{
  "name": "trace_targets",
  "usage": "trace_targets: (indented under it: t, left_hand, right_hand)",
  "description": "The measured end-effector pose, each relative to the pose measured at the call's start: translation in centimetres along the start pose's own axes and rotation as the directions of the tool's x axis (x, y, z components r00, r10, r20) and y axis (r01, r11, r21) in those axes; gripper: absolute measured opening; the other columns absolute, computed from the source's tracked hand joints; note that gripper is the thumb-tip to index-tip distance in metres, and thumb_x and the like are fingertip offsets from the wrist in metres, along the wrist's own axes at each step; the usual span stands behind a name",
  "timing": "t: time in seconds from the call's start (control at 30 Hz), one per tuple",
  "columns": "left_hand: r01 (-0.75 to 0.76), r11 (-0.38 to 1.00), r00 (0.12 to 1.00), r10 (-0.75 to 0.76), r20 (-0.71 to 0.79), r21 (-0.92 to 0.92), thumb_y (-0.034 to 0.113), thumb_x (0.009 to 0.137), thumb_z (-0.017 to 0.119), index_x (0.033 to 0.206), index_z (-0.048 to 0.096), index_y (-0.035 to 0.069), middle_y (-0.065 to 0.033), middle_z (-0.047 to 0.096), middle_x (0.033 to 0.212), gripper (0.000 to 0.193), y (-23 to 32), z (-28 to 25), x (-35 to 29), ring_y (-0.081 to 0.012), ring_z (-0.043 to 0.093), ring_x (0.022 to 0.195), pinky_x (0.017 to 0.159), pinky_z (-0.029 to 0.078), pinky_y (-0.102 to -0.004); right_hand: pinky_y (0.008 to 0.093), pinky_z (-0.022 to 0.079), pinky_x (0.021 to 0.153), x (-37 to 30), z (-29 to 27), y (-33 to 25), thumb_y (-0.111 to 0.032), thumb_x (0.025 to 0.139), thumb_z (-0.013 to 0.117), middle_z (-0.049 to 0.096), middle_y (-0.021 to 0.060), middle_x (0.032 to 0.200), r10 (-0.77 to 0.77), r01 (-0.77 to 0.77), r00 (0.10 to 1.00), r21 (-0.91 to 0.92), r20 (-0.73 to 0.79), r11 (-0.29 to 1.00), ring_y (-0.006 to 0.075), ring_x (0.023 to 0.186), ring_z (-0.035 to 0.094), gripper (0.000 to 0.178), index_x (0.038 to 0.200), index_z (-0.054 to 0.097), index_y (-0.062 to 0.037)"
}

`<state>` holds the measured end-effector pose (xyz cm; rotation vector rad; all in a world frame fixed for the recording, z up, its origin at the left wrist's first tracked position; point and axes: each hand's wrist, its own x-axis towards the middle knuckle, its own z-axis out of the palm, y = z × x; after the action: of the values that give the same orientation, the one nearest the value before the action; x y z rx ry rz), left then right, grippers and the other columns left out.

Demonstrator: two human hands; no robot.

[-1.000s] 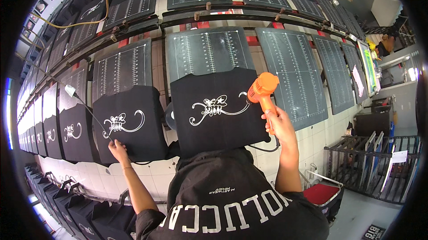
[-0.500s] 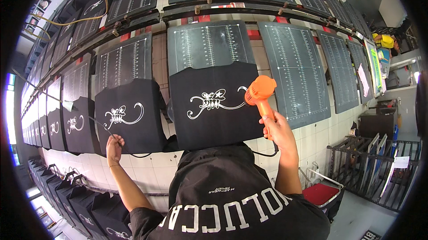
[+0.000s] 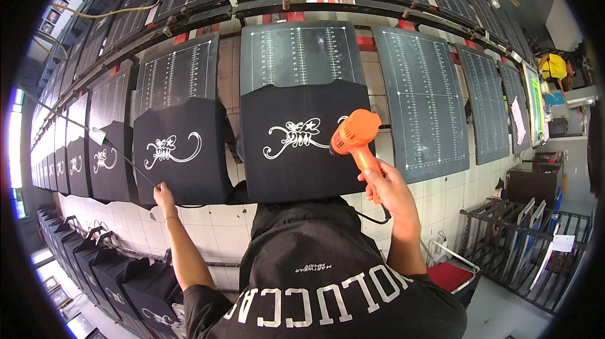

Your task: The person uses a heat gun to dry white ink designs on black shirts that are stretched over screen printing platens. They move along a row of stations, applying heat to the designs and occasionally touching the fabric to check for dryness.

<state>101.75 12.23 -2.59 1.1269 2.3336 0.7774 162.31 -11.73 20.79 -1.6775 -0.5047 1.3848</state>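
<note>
My right hand (image 3: 396, 195) is closed round the handle of an orange heat gun (image 3: 359, 132). Its nozzle hangs over the right part of a white line print on a black shirt (image 3: 277, 175), hiding some of that print. The shirt lies on a dark board (image 3: 299, 55) marked with white scales, in front of me. My left hand (image 3: 164, 199) pinches a thin dark cable (image 3: 133, 166), which slants up to the left past a pale connector (image 3: 97, 135). Beside that hand lies another black shirt (image 3: 208, 178) with a similar white print.
More boards with printed black shirts run off to the left. Bare marked boards (image 3: 422, 99) stand to the right. Behind the row runs a metal rail (image 3: 208, 12). A black rack (image 3: 529, 238) and a red-topped seat (image 3: 450, 276) stand at the lower right.
The heat gun has moved left over the shirt's print and its nozzle has turned a little. My left hand still pinches the cable. The whole view has shifted slightly.
</note>
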Motion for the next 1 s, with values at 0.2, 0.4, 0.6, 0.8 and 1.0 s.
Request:
trace_targets:
  t: [0.2,0.4,0.6,0.8,1.0]
  left_hand:
    - [0.061,0.983,0.971,-0.018,-0.237,0.176,0.027,0.086,0.05,0.097,0.061,0.0,-0.0207,0.067,0.097,0.032,3.4,1.9,-2.2,-0.0389,0.063,0.092,0.083,0.048,-0.0455]
    - [0.139,0.956,0.96,-0.067,-0.271,0.258,0.03,0.09,0.046,0.097,0.06,0.003,-0.0169,0.067,0.099,0.032,7.4,1.9,-4.5,-0.0382,0.063,0.093,0.079,0.049,-0.0479]
    - [0.007,0.913,0.956,0.114,-0.272,0.408,0.031,0.094,0.044,0.093,0.056,0.002,-0.0137,0.063,0.098,0.032,7.7,2.3,-5.5,-0.0352,0.063,0.088,0.074,0.05,-0.0483]
    - [0.008,0.916,0.957,0.109,-0.269,0.4,0.031,0.094,0.044,0.096,0.056,0.002,-0.0147,0.063,0.101,0.031,8.3,2.0,-6.0,-0.0359,0.063,0.089,0.074,0.05,-0.048]
    - [0.022,0.921,0.957,0.094,-0.275,0.389,0.031,0.092,0.046,0.097,0.057,0.002,-0.0153,0.064,0.101,0.031,8.4,1.9,-5.9,-0.0366,0.063,0.091,0.077,0.049,-0.0485]
  right_hand:
    - [0.0242,0.046,0.055,0.2,1.7,0.1,-0.023,0.097,0.054,0.059,0.0029,0.088,-0.012,0.012,1.0,-0.031,0.01,0.999,0.0073,0.061,0.053,0.032,0.12,0.054,-0.0015]
    - [0.0237,0.046,0.054,0.3,4.4,-0.8,-0.022,0.097,0.054,0.059,0.0029,0.088,0.0,0.0,1.0,0.0,-0.027,1.0,0.0075,0.062,0.053,0.035,0.125,0.053,-0.0012]
    - [0.0243,0.048,0.056,0.8,6.7,-0.9,-0.023,0.096,0.055,0.06,0.0048,0.088,0.014,-0.014,0.999,-0.006,-0.045,1.0,0.0088,0.062,0.053,0.043,0.132,0.05,-0.0008]
    - [0.0245,0.048,0.056,1.5,7.8,-1.4,-0.021,0.096,0.055,0.06,0.0044,0.088,0.013,-0.014,1.0,-0.04,-0.022,0.999,0.0081,0.061,0.053,0.039,0.13,0.051,-0.0007]
    - [0.0238,0.048,0.055,2.2,8.2,-1.6,-0.021,0.096,0.056,0.061,0.0053,0.089,0.015,-0.013,1.0,-0.062,0.025,0.998,0.0077,0.06,0.053,0.036,0.126,0.053,-0.0001]
